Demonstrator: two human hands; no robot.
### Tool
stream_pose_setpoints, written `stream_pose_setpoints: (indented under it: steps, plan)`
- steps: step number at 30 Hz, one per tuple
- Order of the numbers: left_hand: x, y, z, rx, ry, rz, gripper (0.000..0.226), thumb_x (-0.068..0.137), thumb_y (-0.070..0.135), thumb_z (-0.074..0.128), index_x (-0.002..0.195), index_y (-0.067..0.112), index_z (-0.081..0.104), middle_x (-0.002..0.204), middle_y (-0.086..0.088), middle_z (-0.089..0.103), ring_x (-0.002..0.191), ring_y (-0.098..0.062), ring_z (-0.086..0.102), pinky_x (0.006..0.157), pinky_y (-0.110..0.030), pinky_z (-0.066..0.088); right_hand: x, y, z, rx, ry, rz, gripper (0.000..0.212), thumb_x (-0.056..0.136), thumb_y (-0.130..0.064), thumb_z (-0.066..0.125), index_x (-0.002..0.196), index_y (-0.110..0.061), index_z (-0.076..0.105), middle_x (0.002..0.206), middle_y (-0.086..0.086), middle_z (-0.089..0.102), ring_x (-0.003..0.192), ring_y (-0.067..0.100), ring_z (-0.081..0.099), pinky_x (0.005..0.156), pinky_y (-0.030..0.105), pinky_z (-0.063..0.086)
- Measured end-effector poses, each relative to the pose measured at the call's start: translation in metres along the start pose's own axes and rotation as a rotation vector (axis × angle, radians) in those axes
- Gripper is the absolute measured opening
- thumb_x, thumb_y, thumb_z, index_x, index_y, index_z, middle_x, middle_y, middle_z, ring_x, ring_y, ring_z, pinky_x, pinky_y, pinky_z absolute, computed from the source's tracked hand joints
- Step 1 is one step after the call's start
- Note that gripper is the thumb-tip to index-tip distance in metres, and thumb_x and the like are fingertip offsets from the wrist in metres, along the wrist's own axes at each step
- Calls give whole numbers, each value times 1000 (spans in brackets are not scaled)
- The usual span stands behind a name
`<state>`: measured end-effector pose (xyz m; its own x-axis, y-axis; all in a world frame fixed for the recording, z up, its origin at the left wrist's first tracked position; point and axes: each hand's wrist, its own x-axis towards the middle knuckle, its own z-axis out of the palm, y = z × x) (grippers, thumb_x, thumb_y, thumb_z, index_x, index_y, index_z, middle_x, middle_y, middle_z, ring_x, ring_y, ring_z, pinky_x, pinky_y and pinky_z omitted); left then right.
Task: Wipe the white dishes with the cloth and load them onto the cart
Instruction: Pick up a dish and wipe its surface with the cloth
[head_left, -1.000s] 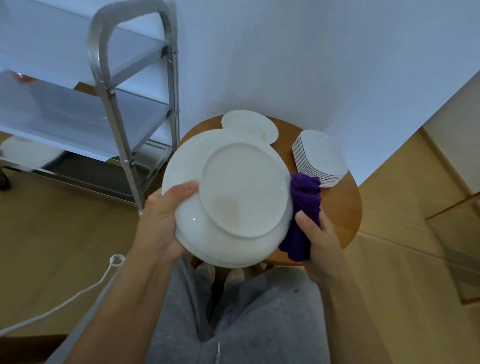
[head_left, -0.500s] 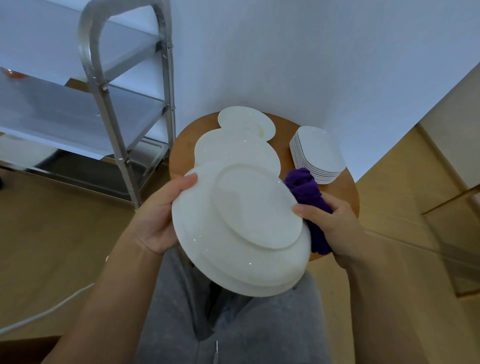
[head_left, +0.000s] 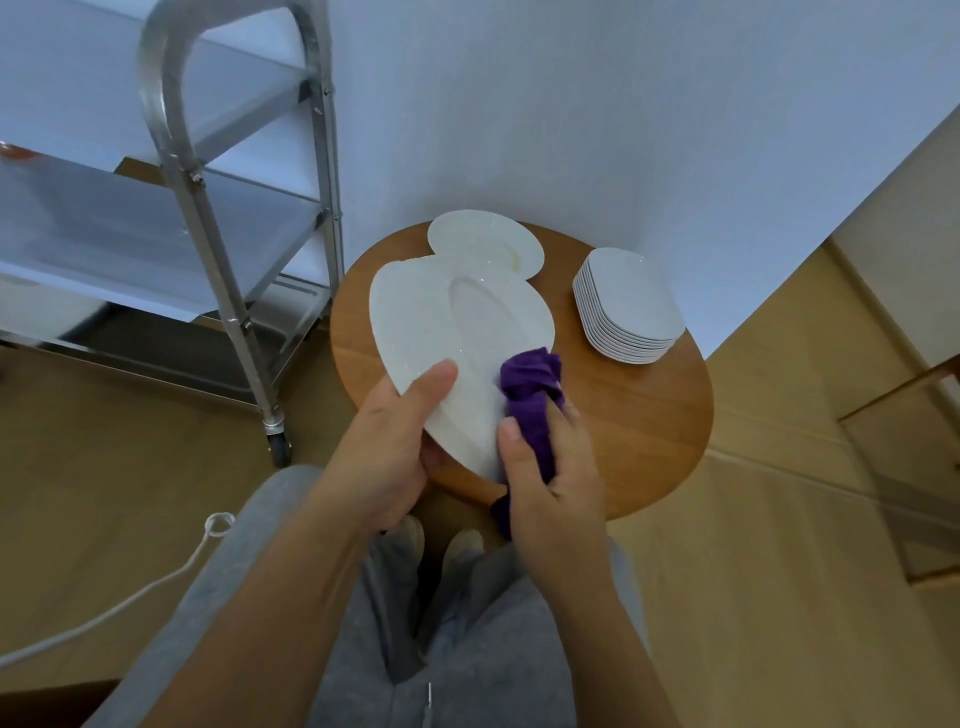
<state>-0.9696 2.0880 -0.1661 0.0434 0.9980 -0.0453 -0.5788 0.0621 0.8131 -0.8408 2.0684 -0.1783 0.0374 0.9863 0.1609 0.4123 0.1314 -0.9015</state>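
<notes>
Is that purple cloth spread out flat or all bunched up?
Bunched up. The purple cloth is crumpled into a wad in the right hand, pressed against the white plate held by the left hand.

A large white plate (head_left: 457, 332), tilted over the table, with the bunched purple cloth (head_left: 532, 387) pressed to it.

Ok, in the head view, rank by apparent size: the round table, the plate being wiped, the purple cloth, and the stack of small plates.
1. Round table
2. Plate being wiped, though it is held nearer the camera
3. Stack of small plates and purple cloth: look alike; cloth partly hidden by the right hand
</notes>
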Motion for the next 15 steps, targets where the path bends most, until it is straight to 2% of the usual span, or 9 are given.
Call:
stream_pose_setpoints:
  steps: [4,6,8,10,13,15]
  plan:
    - [-5,2,3,241,-74,19,38,71,41,56,107,32,56,94,8,71,94,-17,68,76,-31,55,7,-15,-5,-62,-125,-84,25,82,-56,42,107,-57,40,114,-25,49,105,-5,48,88,20,44]
    - [-9,2,6,275,-130,28,30,74,37,54,102,31,61,92,7,72,92,-16,68,72,-27,55,16,-22,-14,-48,-206,-77,26,82,-57,42,107,-55,40,107,-23,53,97,-2,53,81,22,48]
    - [-13,5,9,283,-170,38,23,79,33,52,100,32,62,91,11,72,90,-11,68,68,-21,54,28,-27,-22,-19,-273,-50,17,86,-54,45,103,-56,42,99,-25,56,90,-6,56,71,15,48]
    - [-17,7,13,299,-223,49,19,86,34,51,99,36,65,92,14,71,91,-8,67,69,-18,53,44,-30,-29,-43,-255,-58,13,93,-48,44,105,-52,46,96,-24,58,87,-6,57,70,14,46]
    - [-22,7,18,264,-243,61,20,83,40,53,93,50,68,95,15,70,94,-7,66,71,-17,52,69,-29,-37,-133,-166,-52,26,96,-45,40,120,-39,49,105,-21,58,94,-3,53,80,19,41]
    - [-24,5,18,215,-208,65,23,80,36,53,91,47,69,96,13,71,94,-8,67,71,-17,53,75,-24,-39,-141,-165,7,30,95,-47,40,122,-37,51,99,-25,56,91,-5,52,75,18,39]
